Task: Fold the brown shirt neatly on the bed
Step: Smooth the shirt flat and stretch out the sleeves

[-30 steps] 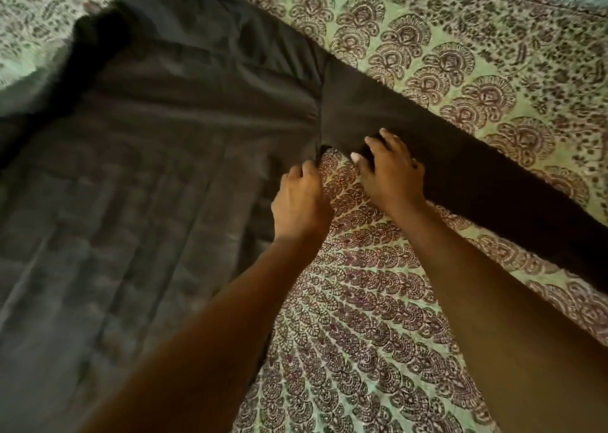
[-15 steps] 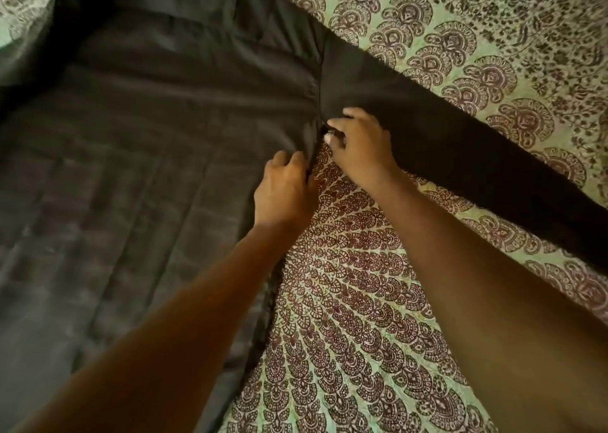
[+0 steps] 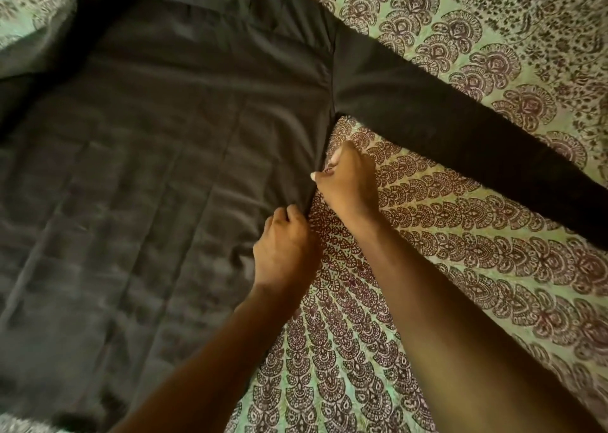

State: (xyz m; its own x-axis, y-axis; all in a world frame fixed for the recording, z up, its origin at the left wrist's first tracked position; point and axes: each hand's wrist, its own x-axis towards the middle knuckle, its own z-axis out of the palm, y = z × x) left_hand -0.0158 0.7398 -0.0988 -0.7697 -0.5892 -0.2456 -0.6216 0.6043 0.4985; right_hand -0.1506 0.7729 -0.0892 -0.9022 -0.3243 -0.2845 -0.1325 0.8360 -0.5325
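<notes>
Both hands have slid down from the armpit along the side seam of the brown shirt [image 3: 164,169] lying flat on the bed [image 3: 427,268], left hand [image 3: 283,251] and right hand [image 3: 348,182] with fingers curled, pinching that edge, seemingly ready to fold it inward next.

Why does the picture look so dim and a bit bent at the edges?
Head view: soft, low light, so the brown shirt reads nearly black with faint creases; wide lens curves the patterned bedspread toward the corners; left hand and right hand are slightly soft; no glare.
</notes>
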